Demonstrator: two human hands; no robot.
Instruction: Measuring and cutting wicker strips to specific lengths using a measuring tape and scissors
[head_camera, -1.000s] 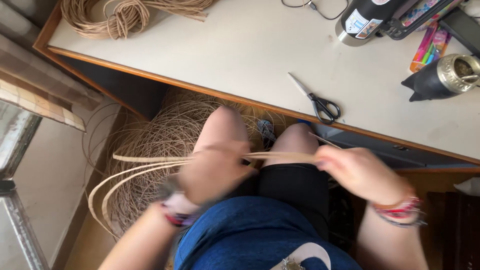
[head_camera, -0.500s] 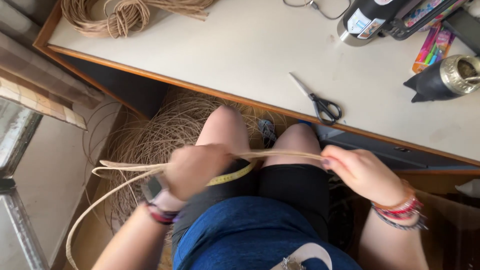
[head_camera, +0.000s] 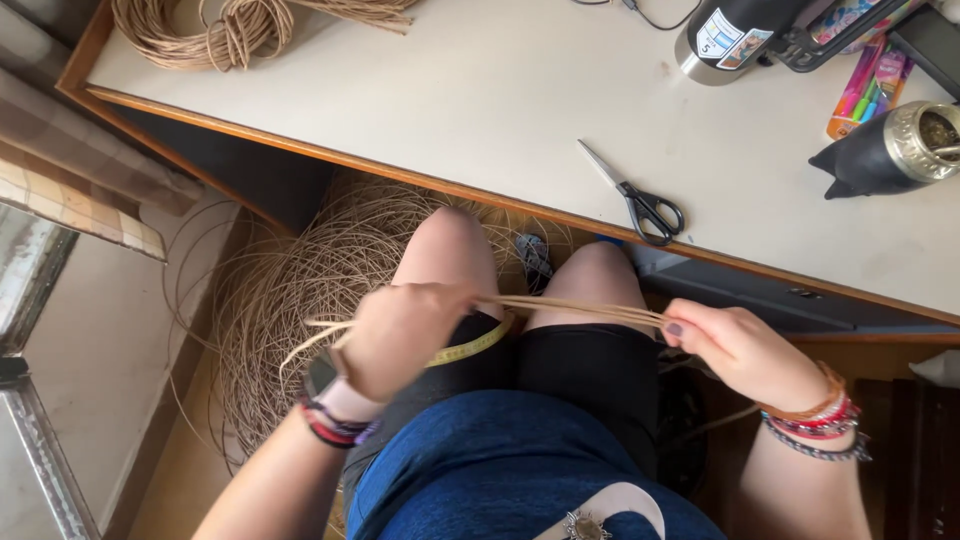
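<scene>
We see thin cane strands (head_camera: 570, 306) stretched over the knees, the left hand (head_camera: 405, 335) fisted round them and a yellow tape (head_camera: 468, 347), the right hand (head_camera: 740, 350) pinching their other end. Far right, scissors (head_camera: 640, 200) lie on the table (head_camera: 480, 110).

Matt tan cane strands (head_camera: 580, 306), a smooth matt white tabletop (head_camera: 450, 90) edged in wood, glossy metal scissors (head_camera: 635, 197).

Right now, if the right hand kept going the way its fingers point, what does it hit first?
The right hand points left along the cane strands it pinches, toward the left hand. Going straight on, it would likely pass over the knee and meet the left hand first; depth is unclear.
</scene>
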